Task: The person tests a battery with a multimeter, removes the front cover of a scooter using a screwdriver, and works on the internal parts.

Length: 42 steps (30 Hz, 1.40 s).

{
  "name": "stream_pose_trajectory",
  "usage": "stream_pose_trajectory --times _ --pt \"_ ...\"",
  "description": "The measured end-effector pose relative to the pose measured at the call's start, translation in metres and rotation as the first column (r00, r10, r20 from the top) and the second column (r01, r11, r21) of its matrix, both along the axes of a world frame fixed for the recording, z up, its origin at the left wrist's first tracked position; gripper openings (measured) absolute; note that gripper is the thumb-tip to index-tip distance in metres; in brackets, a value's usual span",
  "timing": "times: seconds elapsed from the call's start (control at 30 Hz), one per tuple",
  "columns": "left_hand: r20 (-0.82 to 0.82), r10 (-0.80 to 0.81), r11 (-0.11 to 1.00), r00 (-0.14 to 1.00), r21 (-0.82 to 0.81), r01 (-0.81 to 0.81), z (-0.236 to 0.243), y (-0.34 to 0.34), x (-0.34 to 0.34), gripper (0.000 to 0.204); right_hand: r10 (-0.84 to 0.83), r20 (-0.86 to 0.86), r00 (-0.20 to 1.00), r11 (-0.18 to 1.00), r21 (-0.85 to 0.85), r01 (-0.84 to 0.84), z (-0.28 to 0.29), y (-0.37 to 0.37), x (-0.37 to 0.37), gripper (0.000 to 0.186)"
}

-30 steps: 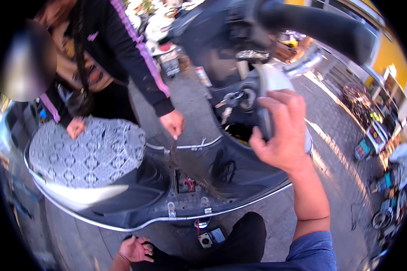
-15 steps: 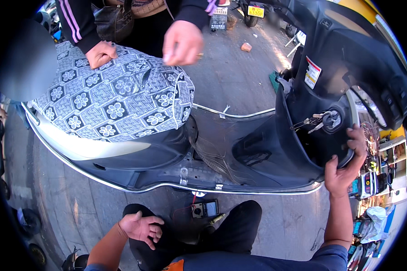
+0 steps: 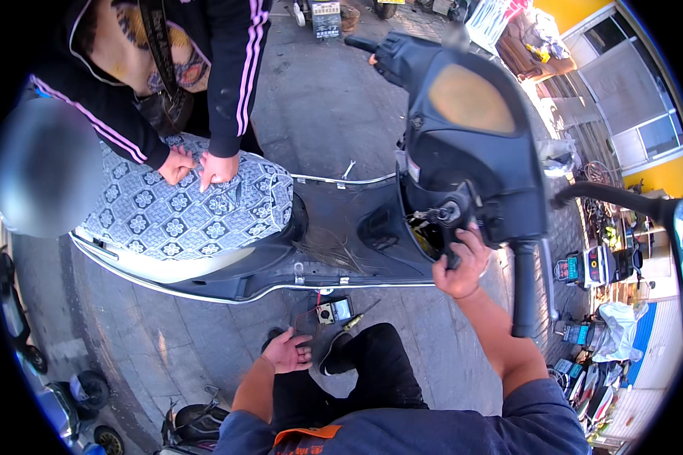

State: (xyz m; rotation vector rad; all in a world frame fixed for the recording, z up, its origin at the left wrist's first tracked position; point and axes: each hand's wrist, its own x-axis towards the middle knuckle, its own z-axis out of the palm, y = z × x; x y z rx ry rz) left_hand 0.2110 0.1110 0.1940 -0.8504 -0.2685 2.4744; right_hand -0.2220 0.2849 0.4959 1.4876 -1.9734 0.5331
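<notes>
A dark scooter lies across the view, its floorboard (image 3: 334, 227) in the middle and a bundle of loose wires (image 3: 334, 259) on it. My right hand (image 3: 463, 265) grips the edge of the scooter's front inner panel (image 3: 467, 206), below the ignition, where a bunch of keys (image 3: 442, 214) hangs. Behind that panel is a dark opening, its inside mostly hidden. My left hand (image 3: 287, 352) is held palm up near my knee, fingers apart, holding nothing. On the ground before it lie a multimeter (image 3: 334, 310) with a red lead and a tool with a yellow-green handle (image 3: 353, 322).
Across the scooter a person in a striped dark jacket rests both hands (image 3: 197, 168) on the patterned seat cover (image 3: 178, 220). The handlebar grip (image 3: 523, 288) juts out beside my right forearm. A small wrench (image 3: 348, 168) lies beyond the floorboard. Parked vehicles (image 3: 584, 383) stand at right.
My view has shifted, showing the handlebar more fully. The other person's hands have come together on the seat. My right hand stays on the panel; my left stays open.
</notes>
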Motion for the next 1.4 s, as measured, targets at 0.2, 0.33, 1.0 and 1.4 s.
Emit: stream_pose_trajectory --times 0.2,0.33,1.0,1.4 --pt "0.359 0.03 0.576 0.933 -0.769 0.278 0.097 0.094 -0.015 0.026 -0.226 0.28 0.933 0.963 0.21 0.171 0.048 -0.001 0.044 0.048" --pt "0.377 0.045 0.582 0.925 -0.763 0.282 0.196 0.11 -0.017 0.019 -0.16 0.62 0.768 0.961 0.275 -0.022 0.064 0.039 0.071 0.049" --pt "0.166 0.143 0.515 0.976 -0.854 0.069 0.394 0.31 -0.309 0.025 -0.577 0.805 0.138 0.808 0.587 -0.043 0.172 0.504 -0.079 0.03" --pt "-0.259 0.499 0.368 0.827 -0.801 -0.472 0.44 0.215 -0.521 0.067 -0.333 0.89 0.312 0.766 0.448 -0.461 0.22 0.363 -0.167 0.031"
